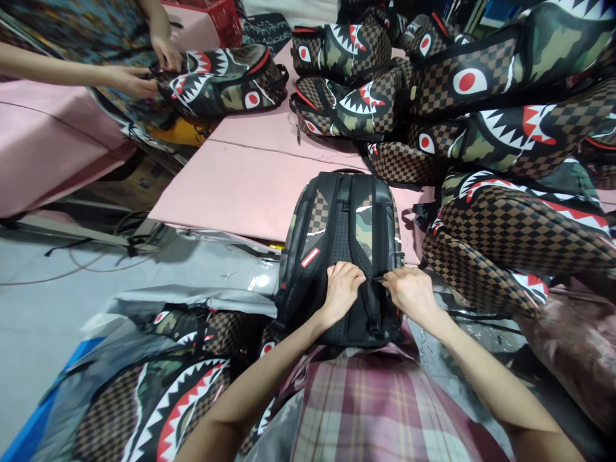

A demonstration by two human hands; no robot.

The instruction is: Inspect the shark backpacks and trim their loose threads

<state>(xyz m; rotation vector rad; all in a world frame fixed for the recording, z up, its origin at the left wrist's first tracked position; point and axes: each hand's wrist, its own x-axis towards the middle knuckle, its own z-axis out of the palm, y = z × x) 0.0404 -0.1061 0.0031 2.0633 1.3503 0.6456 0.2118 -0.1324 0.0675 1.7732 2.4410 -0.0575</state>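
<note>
The floor [38,321] is smooth and pale gray. A big pink table [231,186] stands in the middle, and another pink table [43,141] stands at the left, with pale bars [72,230] low down under it. A white spot of light [262,280] shines below the big table.

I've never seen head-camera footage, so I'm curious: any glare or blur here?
Head view: bright glare on the clear plastic, left of the backpack; head view: any lettering on its red label too soft to read; head view: lower-right corner dark.
</note>
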